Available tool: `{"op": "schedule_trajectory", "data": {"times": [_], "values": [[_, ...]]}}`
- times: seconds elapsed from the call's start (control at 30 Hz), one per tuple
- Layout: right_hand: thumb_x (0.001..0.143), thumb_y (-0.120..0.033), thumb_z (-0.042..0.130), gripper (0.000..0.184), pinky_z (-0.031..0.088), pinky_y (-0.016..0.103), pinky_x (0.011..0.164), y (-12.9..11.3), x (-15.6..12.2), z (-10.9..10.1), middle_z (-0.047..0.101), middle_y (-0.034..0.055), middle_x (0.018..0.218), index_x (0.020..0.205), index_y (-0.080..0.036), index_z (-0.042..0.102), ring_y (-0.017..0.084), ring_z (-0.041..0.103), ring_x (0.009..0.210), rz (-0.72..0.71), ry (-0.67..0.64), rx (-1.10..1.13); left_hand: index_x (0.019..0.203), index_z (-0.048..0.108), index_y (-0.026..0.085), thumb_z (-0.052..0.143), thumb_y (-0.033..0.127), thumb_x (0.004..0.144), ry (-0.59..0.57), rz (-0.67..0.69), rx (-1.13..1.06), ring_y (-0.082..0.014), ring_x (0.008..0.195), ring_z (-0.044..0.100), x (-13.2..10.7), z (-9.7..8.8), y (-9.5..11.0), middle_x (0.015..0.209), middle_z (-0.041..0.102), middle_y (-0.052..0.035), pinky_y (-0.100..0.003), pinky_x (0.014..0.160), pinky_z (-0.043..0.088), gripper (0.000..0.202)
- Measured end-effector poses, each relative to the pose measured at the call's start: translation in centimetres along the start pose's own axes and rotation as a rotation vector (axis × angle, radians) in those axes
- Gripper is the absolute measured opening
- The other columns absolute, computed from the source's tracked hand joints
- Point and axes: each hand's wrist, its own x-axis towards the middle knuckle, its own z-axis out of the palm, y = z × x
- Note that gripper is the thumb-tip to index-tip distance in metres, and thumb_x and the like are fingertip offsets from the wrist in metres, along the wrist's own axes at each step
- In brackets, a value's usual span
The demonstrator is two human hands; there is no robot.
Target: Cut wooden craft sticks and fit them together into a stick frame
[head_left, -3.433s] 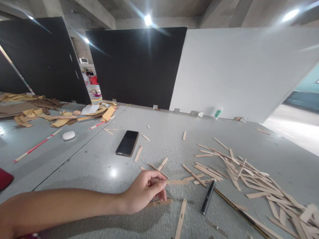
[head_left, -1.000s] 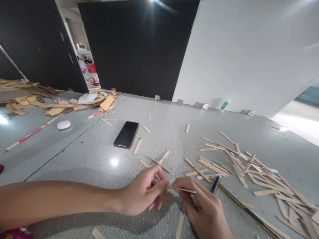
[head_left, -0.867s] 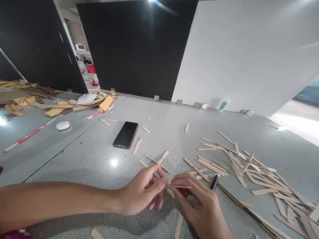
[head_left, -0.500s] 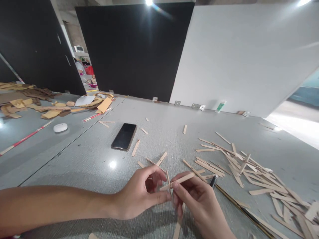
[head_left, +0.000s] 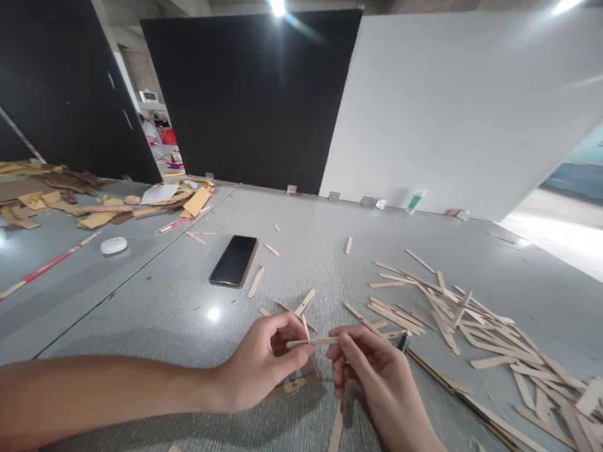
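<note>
Just above the tabletop, two wooden craft sticks cross each other. One craft stick (head_left: pixel 325 341) lies nearly level and the other (head_left: pixel 305 326) slants steeply through it. The fingers and thumb of my left hand (head_left: pixel 271 361) are closed around the crossing. My right hand (head_left: pixel 372 373) pinches the right end of the level stick between thumb and fingertips. Below my hands a craft stick with a dark mark (head_left: pixel 296 384) lies on the table, and a further stick (head_left: pixel 335 433) sits under my right hand. Behind my left hand lie crossed sticks (head_left: pixel 306 302).
A loose pile of craft sticks (head_left: pixel 504 351) spreads over the right side, with a long dark rod (head_left: pixel 452 389) beside it. A phone (head_left: pixel 234 260) and a white earbud case (head_left: pixel 114 245) lie left. Cardboard scraps (head_left: pixel 103 213) sit far left. Black and white panels (head_left: pixel 424 100) stand behind.
My left hand has closed onto the crossing of the sticks. The held stick has turned from slanted to nearly level, and my right hand has shifted to its right end.
</note>
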Motion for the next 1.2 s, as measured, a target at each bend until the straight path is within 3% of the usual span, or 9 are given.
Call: {"op": "schedule_trajectory", "data": {"times": [0.23, 0.37, 0.87, 1.07, 1.2], "values": [[0.088, -0.056, 0.076, 0.04, 0.054, 0.022, 0.046, 0.4, -0.1, 0.5, 0.07, 0.0017, 0.069, 0.091, -0.016, 0.075, 0.011, 0.062, 0.05, -0.012, -0.039, -0.016, 0.087, 0.06, 0.016, 0.075, 0.03, 0.092, -0.018, -0.037, -0.052, -0.0138, 0.077, 0.06, 0.0, 0.0, -0.2, 0.08, 0.062, 0.0003, -0.026, 0.071, 0.048, 0.021], [0.088, -0.055, 0.077, 0.038, 0.052, 0.022, 0.048, 0.3, -0.3, 0.6, 0.066, 0.0001, 0.064, 0.088, -0.016, 0.077, 0.011, 0.06, 0.049, -0.012, -0.064, -0.025, 0.093, 0.059, 0.017, 0.075, 0.037, 0.092, -0.051, -0.094, -0.084, -0.0167, 0.075, 0.066, -0.2, 0.0, -0.3, 0.083, 0.068, -0.0036, -0.025, 0.061, 0.049, 0.026], [0.091, -0.057, 0.072, 0.041, 0.051, 0.02, 0.049, 0.9, -0.1, 0.3, 0.069, 0.0005, 0.075, 0.098, -0.017, 0.071, 0.01, 0.061, 0.054, -0.008, -0.035, -0.036, 0.092, 0.064, 0.015, 0.076, 0.036, 0.092, 0.022, -0.036, -0.028, -0.0119, 0.068, 0.059, -0.1, -0.1, 0.1, 0.077, 0.065, 0.0001, -0.023, 0.064, 0.048, 0.025], [0.097, -0.053, 0.066, 0.037, 0.032, 0.016, 0.036, 1.2, -0.3, 0.4, 0.071, 0.0011, 0.075, 0.1, -0.017, 0.064, 0.004, 0.044, 0.038, 0.037, -0.078, -0.107, 0.099, 0.066, 0.015, 0.076, 0.034, 0.093, 0.074, -0.012, -0.039, -0.0107, 0.071, 0.054, 0.2, -0.3, -0.3, 0.081, 0.061, 0.001, -0.021, 0.065, 0.044, 0.021], [0.099, -0.054, 0.06, 0.036, 0.028, 0.015, 0.035, 1.3, -0.3, 0.5, 0.071, 0.0005, 0.074, 0.098, -0.018, 0.059, 0.004, 0.043, 0.037, 0.041, -0.091, -0.154, 0.098, 0.066, 0.015, 0.076, 0.034, 0.091, 0.024, 0.0, -0.071, -0.0123, 0.073, 0.061, 0.3, -0.2, -0.3, 0.083, 0.064, -0.0008, -0.022, 0.064, 0.049, 0.022]]}}
